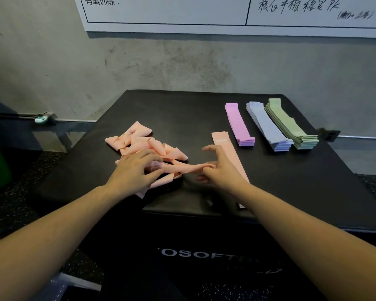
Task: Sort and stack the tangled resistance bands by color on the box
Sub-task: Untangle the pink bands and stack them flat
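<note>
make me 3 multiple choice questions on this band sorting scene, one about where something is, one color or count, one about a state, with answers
1. Where is the tangled peach pile on the box?
A. left part of the top
B. far right corner
C. on the floor

2. Which color stack lies farthest right?
A. pink
B. green
C. lavender blue

3. What is the right hand doing?
A. resting flat on the green stack
B. hanging idle off the box
C. pinching a peach band stretched from the pile

Answers:
1 A, the pile lies left of centre, under the left hand.
2 B, the green stack lies right of the lavender blue stack and the pink stack.
3 C, its fingers hold the stretched peach band running back to the pile.
</note>
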Demonstrator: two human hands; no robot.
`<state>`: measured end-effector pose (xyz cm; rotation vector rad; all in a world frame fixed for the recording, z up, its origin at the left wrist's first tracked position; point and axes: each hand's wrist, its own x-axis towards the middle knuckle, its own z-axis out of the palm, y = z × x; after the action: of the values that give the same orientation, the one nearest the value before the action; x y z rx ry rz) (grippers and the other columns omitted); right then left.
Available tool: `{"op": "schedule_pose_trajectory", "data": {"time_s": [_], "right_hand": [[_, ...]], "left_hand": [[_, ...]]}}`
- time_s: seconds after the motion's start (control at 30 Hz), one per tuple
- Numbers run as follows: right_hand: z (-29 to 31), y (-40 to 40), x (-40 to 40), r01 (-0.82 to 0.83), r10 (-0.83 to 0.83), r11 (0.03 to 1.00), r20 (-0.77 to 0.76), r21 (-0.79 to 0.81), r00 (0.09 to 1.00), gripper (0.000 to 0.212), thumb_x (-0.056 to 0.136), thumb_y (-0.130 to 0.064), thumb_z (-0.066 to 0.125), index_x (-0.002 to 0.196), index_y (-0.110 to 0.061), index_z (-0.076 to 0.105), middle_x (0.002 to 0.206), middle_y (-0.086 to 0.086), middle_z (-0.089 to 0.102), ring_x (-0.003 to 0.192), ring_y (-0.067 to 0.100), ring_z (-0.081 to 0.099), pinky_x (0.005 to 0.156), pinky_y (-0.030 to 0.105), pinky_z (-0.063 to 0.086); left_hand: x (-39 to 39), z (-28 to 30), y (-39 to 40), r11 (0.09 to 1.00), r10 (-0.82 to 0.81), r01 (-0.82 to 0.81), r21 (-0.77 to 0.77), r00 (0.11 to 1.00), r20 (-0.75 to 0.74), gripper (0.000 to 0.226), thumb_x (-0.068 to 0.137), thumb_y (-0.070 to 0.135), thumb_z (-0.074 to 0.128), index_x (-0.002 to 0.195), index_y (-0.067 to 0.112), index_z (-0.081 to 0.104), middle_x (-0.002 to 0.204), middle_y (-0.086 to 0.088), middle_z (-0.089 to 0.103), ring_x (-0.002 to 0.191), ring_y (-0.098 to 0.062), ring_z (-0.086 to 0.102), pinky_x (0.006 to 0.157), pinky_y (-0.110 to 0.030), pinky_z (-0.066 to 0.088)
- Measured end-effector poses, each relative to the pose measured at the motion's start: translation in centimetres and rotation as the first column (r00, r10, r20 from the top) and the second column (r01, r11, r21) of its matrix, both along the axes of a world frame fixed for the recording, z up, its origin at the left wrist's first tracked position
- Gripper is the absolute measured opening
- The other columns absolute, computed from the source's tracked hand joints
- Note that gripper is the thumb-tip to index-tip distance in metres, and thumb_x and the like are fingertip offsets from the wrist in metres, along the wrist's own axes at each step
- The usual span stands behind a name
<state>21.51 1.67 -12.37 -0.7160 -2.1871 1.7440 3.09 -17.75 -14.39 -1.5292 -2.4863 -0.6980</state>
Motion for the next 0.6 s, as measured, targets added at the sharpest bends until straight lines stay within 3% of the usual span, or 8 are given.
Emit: {"op": "schedule_pose_trajectory", "data": {"time_s": [0.03,0.1,0.2,0.27,0.4,0.5,0.6], "right_hand": [[0.3,0.0,0.2,-0.003,0.003,0.999,-0.006,-0.042,1.000,0.041,0.093,0.006,0.045,0.111,-0.028,0.058,0.097,0.014,0.074,0.080,0.022,0.074,0.073,0.032,0.062],[0.9,0.0,0.4,0.016,-0.013,0.996,0.031,-0.082,0.999,0.044,0.092,0.010,0.036,0.094,-0.016,0.071,0.091,0.011,0.072,0.075,0.018,0.066,0.069,0.029,0.061],[1.4,-0.3,0.9,0.016,-0.024,0.997,0.102,0.078,0.994,0.044,0.086,0.010,0.035,0.074,-0.012,0.072,0.080,0.004,0.067,0.066,0.016,0.059,0.070,0.033,0.059],[1.8,-0.3,1.2,0.012,-0.039,0.977,0.122,0.211,0.992,0.040,0.088,0.003,0.041,0.067,-0.016,0.070,0.078,0.002,0.066,0.062,0.017,0.060,0.062,0.029,0.057],[1.9,0.1,1.4,0.006,-0.049,0.949,0.131,0.316,0.990,0.026,0.089,-0.026,0.045,0.070,-0.012,0.054,0.076,0.007,0.057,0.069,0.024,0.058,0.074,0.048,0.057],[1.6,-0.2,1.4,-0.025,-0.060,0.914,0.195,0.406,0.979,0.035,0.088,-0.046,0.059,0.070,-0.019,0.043,0.069,-0.001,0.052,0.066,0.019,0.050,0.066,0.042,0.050],[1.4,-0.5,1.1,-0.026,-0.099,0.840,0.199,0.543,0.975,0.045,0.084,-0.052,0.071,0.073,-0.021,0.041,0.068,-0.004,0.055,0.065,0.016,0.047,0.060,0.034,0.036]], "left_hand": [[0.0,0.0,0.0,1.000,-0.008,0.008,-0.019,1.000,-0.002,0.030,0.093,0.051,0.062,0.116,0.034,0.069,0.123,0.018,0.062,0.118,-0.005,0.054,0.098,-0.038,0.046],[-0.1,0.1,0.0,0.999,-0.010,0.010,-0.034,1.000,0.004,0.028,0.092,0.047,0.064,0.117,0.036,0.070,0.124,0.019,0.060,0.117,-0.005,0.054,0.094,-0.035,0.046],[0.1,0.3,0.2,1.000,-0.009,0.010,-0.014,1.000,0.013,0.016,0.092,0.039,0.070,0.108,0.037,0.073,0.114,0.022,0.063,0.108,-0.002,0.057,0.084,-0.030,0.047],[0.0,0.7,0.4,1.000,-0.008,0.010,-0.018,0.996,0.084,0.012,0.091,0.038,0.072,0.102,0.041,0.074,0.105,0.024,0.068,0.100,0.001,0.061,0.083,-0.031,0.051],[-0.1,2.0,0.1,0.999,-0.015,0.030,-0.033,0.929,0.370,0.016,0.093,0.032,0.071,0.092,0.048,0.073,0.092,0.028,0.072,0.094,0.006,0.065,0.083,-0.021,0.048],[0.2,2.0,0.5,0.999,0.005,0.006,-0.033,0.938,0.346,0.009,0.093,0.034,0.071,0.091,0.042,0.076,0.090,0.023,0.073,0.091,0.002,0.065,0.084,-0.029,0.052],[0.5,2.2,1.1,0.998,0.005,-0.030,0.048,0.894,0.448,0.007,0.091,0.031,0.073,0.089,0.037,0.078,0.088,0.019,0.074,0.089,-0.003,0.067,0.087,-0.033,0.053]]}}
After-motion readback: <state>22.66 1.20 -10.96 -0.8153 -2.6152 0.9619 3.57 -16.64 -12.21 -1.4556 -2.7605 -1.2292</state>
